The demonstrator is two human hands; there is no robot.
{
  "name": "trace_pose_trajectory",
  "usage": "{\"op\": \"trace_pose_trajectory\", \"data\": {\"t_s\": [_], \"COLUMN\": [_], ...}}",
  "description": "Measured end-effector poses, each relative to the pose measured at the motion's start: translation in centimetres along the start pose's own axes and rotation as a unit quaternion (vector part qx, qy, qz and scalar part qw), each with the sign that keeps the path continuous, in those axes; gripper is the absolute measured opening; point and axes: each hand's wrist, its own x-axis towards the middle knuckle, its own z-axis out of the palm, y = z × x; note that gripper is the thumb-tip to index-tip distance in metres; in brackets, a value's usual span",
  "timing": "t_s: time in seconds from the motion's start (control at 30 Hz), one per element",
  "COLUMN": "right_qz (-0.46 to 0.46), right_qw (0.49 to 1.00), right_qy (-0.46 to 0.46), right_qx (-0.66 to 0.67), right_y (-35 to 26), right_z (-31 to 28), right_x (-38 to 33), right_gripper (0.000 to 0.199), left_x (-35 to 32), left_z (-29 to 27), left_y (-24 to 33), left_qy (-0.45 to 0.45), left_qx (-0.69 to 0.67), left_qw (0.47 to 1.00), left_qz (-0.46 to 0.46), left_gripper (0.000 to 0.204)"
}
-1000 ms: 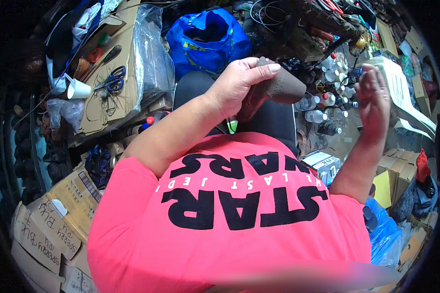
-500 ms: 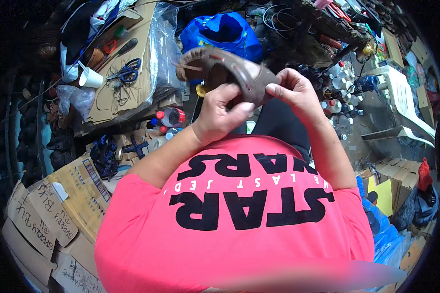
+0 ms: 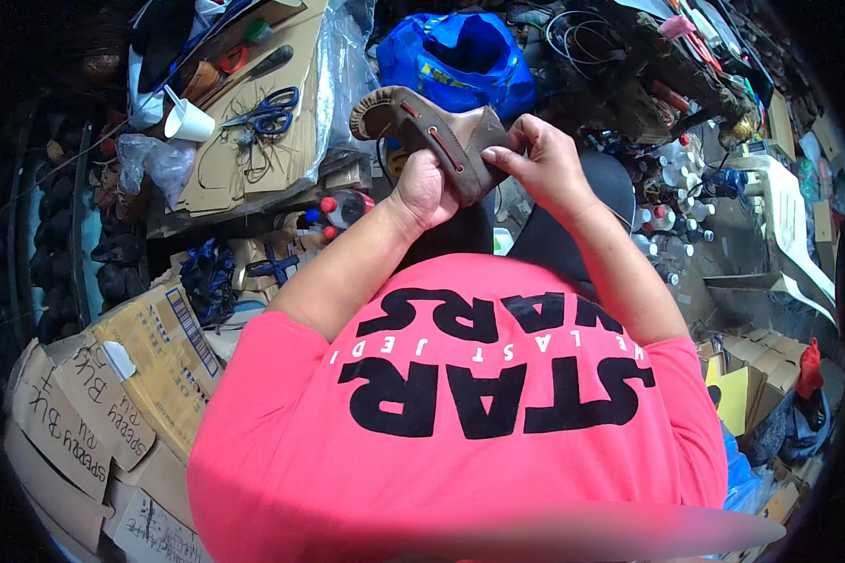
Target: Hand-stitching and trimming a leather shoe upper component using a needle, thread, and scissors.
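Observation:
A brown leather shoe upper (image 3: 455, 150) with a gathered toe and a reddish-brown lace threaded through eyelets is held up in front of my lap. My left hand (image 3: 420, 192) is closed around its lower side, the fingers partly hidden by the leather. At the other end, my right hand (image 3: 545, 169) pinches the edge of the upper between thumb and forefinger. The tan lining shows along the opening.
Scissors (image 3: 270, 113), cut threads and a white cup (image 3: 190, 120) lie on a cardboard-covered table (image 3: 211, 183) at left. A blue bag (image 3: 455, 61) is beyond my hands. Bottles (image 3: 671, 216) and a white plastic chair (image 3: 791, 211) stand at right; cartons (image 3: 155, 352) lie lower left.
The shoe upper has tilted and turned, so its laced side now faces me more. Both hands keep hold of it. The surroundings have shifted slightly to the right in the view.

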Motion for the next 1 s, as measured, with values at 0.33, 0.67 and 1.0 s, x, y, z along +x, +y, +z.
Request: {"op": "trace_pose_trajectory", "data": {"t_s": [0.33, 0.67, 1.0], "right_qz": [0.025, 0.085, 0.13], "right_qw": [0.94, 0.916, 0.875], "right_qy": [-0.177, -0.166, -0.212], "right_qx": [0.289, 0.354, 0.416], "right_y": [1.2, 0.9, -0.6], "right_z": [-2.3, -3.7, -6.3], "right_x": [-0.7, -2.5, -4.9], "right_gripper": [0.025, 0.031, 0.021], "left_x": [0.8, 0.4, 0.8], "left_z": [-0.3, 2.0, 3.6], "left_y": [2.7, 0.8, 2.7], "left_qy": [-0.165, -0.078, -0.229], "left_qx": [0.198, 0.356, 0.337], "left_qw": [0.966, 0.925, 0.912], "left_qz": [0.028, 0.106, -0.052], "left_gripper": [0.02, 0.031, 0.032]}}
